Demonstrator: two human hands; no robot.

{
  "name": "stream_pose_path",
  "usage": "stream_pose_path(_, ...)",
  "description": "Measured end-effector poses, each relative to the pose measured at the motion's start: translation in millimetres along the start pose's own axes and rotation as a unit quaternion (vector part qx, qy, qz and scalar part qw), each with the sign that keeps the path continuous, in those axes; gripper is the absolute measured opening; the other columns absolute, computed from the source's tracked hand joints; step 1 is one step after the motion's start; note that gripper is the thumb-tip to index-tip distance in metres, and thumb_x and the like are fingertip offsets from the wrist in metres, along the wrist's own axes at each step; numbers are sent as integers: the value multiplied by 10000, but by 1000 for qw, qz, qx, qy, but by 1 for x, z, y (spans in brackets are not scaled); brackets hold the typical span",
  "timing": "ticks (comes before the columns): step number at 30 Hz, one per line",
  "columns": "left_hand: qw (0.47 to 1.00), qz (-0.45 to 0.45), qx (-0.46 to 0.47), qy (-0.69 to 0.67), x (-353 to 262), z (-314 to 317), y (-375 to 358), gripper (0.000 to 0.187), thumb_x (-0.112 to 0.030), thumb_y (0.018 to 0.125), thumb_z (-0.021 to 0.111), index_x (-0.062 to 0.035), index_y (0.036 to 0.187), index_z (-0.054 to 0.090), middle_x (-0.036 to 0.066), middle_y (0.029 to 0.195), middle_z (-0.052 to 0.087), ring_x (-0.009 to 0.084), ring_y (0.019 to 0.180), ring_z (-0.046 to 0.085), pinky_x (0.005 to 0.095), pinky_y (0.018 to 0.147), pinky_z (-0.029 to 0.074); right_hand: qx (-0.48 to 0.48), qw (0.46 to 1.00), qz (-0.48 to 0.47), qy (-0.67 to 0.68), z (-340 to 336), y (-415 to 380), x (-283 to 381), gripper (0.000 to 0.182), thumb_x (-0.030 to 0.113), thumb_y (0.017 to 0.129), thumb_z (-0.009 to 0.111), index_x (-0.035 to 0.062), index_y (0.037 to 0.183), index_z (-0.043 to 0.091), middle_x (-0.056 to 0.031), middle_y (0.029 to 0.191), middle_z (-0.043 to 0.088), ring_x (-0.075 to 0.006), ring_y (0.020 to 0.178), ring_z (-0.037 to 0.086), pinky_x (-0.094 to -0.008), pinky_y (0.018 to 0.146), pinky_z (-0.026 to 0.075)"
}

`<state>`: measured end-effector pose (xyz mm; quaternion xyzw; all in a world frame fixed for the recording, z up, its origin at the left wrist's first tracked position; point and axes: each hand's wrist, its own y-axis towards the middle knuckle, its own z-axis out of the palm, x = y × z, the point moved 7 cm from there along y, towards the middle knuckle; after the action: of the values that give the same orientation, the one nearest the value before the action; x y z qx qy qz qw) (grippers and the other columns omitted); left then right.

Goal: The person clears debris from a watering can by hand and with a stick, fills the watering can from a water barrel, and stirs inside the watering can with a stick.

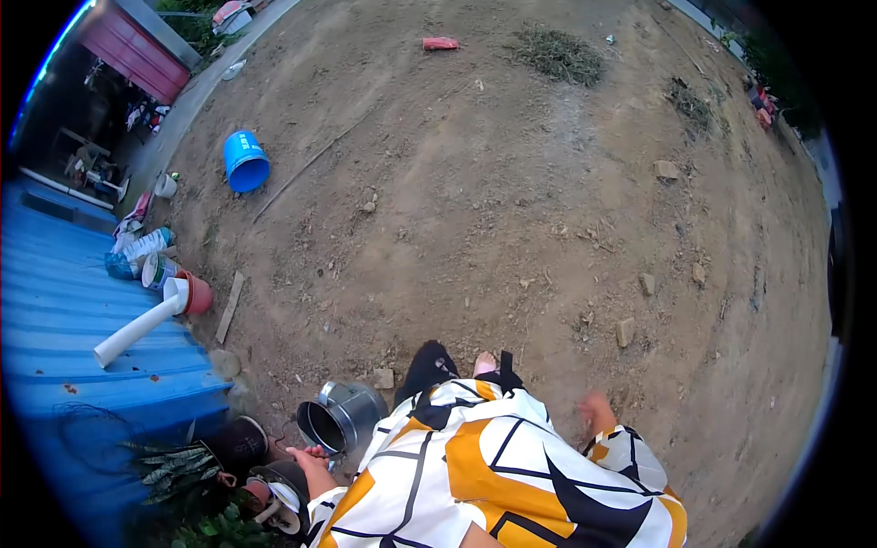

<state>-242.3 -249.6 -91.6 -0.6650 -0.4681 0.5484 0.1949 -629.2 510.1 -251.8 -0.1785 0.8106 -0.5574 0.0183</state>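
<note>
My left hand (313, 456) is low on the left, its fingers curled at the near side of a shiny metal can (358, 411). The can lies tilted, with its round dark mouth facing left and a short cylinder on its top side. My right hand (598, 410) hangs over bare soil on the right, apart from any object. Its fingers are smeared by motion. Between the hands is a loose white, yellow and black patterned garment (512, 447), with a dark shoe (432, 363) and a bare foot (485, 363) beyond it.
A blue bucket (245, 164) lies on its side farther out. Along the blue corrugated sheet (91, 301) stand a red pot (197, 294), a white pipe (137, 334) and potted plants (178, 466). Bricks (625, 331), a wooden strip (230, 308) and a dry grass heap (559, 57) lie on the soil.
</note>
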Motion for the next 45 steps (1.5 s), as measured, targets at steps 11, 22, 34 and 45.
stream_pose_path(11, 993, -73, -36, 83, -42, 328, -49, 500, -631, 772, 457, -171, 590, 389, -25, 455, 362, 139, 406, 387, 340, 468, 349, -41, 955, -292, 24, 65, -66, 567, 306, 173, 846, 484, 76, 1135, 455, -44, 895, 581, -137, 662, 592, -261, 530, 440)
stream_pose_path(22, 998, -35, 57, 8, -142, 616, -79, 445, -539, 824, 461, -170, 597, 360, -27, 454, 339, 127, 412, 361, 280, 420, 308, 77, 995, -13, -66, 133, -37, 577, 264, 197, 802, 513, 102, 1047, 542, -70, 897, 600, -183, 686, 581, -366, 590, 459)
stream_pose_path(34, 998, -12, 26, -62, -255, 924, -207, 430, -457, 856, 440, -159, 559, 354, -31, 429, 329, 126, 373, 357, 273, 378, 321, 65, 990, -114, -49, 223, 71, 1084, 246, 197, 844, 479, 83, 1062, 490, -85, 892, 577, -208, 732, 596, -401, 588, 504)
stream_pose_path(45, 995, -4, 34, 96, -297, 1090, -260, 330, -339, 863, 483, -151, 608, 392, -26, 486, 377, 97, 410, 373, 222, 435, 404, 4, 974, -216, 71, 197, 41, 1410, 301, 218, 850, 483, 106, 1129, 457, -39, 910, 586, -154, 698, 591, -331, 594, 474)
